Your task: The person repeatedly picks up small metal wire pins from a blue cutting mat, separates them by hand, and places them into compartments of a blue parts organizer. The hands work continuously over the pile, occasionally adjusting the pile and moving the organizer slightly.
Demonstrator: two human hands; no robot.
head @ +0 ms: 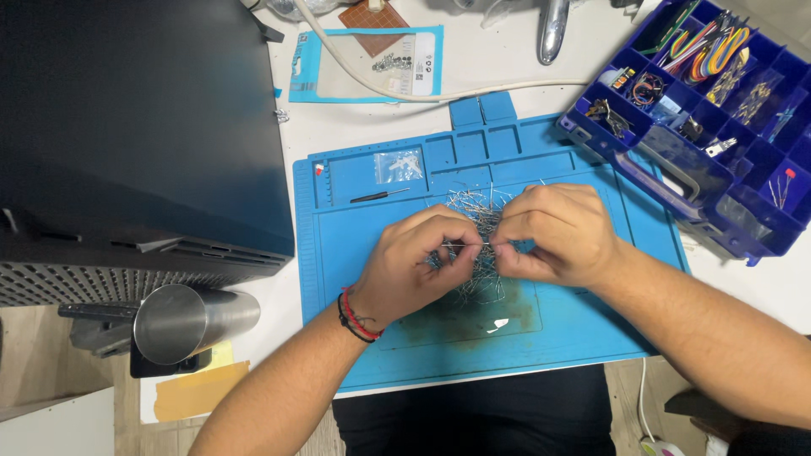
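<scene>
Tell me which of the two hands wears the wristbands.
The left hand: red and black bands circle its wrist. The right hand has a bare wrist. Both pinch the wire pile.

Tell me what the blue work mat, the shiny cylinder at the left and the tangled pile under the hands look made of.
Blue work mat: probably silicone or rubber; matte, with moulded compartments and a dark stain.
Shiny cylinder: brushed metal, likely steel, with soft streaked reflections.
Tangled pile of thin wires: bare metal leads, silvery and glinting; the left hand and right hand pinch one between them.
</scene>
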